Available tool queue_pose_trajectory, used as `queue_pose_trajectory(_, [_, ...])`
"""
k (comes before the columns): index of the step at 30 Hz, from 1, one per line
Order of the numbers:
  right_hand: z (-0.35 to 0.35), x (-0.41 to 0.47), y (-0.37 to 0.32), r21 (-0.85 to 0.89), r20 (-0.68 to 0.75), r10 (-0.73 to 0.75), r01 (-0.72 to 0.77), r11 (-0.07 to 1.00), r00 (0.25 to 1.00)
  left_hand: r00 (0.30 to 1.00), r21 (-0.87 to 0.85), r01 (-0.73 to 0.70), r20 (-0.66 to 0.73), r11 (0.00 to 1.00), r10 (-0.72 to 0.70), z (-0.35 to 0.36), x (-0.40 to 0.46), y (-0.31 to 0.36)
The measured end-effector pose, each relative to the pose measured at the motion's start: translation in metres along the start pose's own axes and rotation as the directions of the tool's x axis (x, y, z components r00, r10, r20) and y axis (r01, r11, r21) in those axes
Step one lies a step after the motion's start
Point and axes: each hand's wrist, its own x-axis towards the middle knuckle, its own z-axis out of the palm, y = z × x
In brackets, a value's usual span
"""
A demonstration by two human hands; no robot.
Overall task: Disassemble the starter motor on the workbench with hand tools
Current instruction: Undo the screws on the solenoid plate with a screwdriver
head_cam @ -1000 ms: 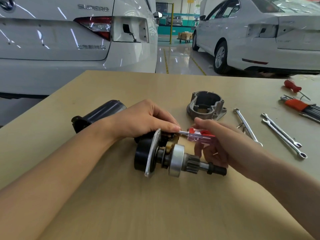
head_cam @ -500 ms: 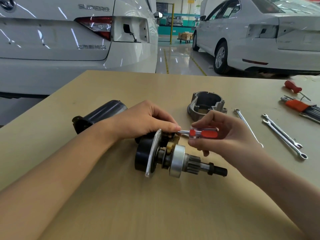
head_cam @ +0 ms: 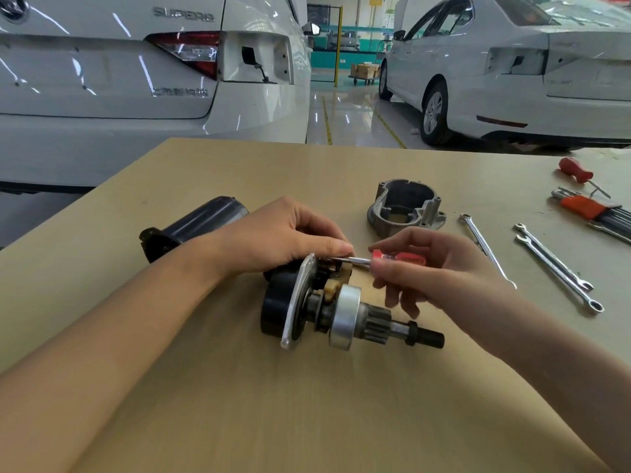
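My left hand (head_cam: 290, 233) grips the starter motor (head_cam: 327, 305) on the worktop (head_cam: 239, 404); my right hand (head_cam: 440, 271) pinches a red-handled screwdriver (head_cam: 392, 259), tip at the motor.

Car workshop, parked cars (head_cam: 136, 80), wrenches (head_cam: 560, 271)

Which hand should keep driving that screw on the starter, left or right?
Right. The right hand already pinches the small screwdriver, tip at the starter motor; the left hand is steadying the motor.
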Motion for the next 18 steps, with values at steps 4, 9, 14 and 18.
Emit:
queue_pose_trajectory(4, [0.0008, 0.0000, 0.0030, -0.043, -0.044, -0.116, 0.114, 0.993, 0.992, 0.999, -0.043, 0.046, -0.005, 0.998, -0.046, 0.0007, -0.0018, 0.0028])
queue_pose_trajectory(9, [0.0014, 0.0017, 0.0065, -0.040, -0.038, -0.124, 0.122, 0.992, 0.992, 0.999, -0.013, 0.052, 0.006, 0.999, -0.052, 0.0007, -0.0019, 0.0061])
queue_pose_trajectory(14, [0.0029, 0.0033, 0.0079, -0.061, -0.049, -0.098, 0.095, 0.994, 0.994, 0.997, -0.017, 0.081, 0.016, 0.997, -0.081, -0.0009, 0.0016, 0.0052])
queue_pose_trajectory(18, [-0.0005, 0.0050, 0.0072, 0.067, 0.002, 0.092, -0.092, 0.993, 0.996, 0.998, -0.020, 0.062, 0.013, 0.998, -0.061, -0.0003, 0.0027, 0.0034])
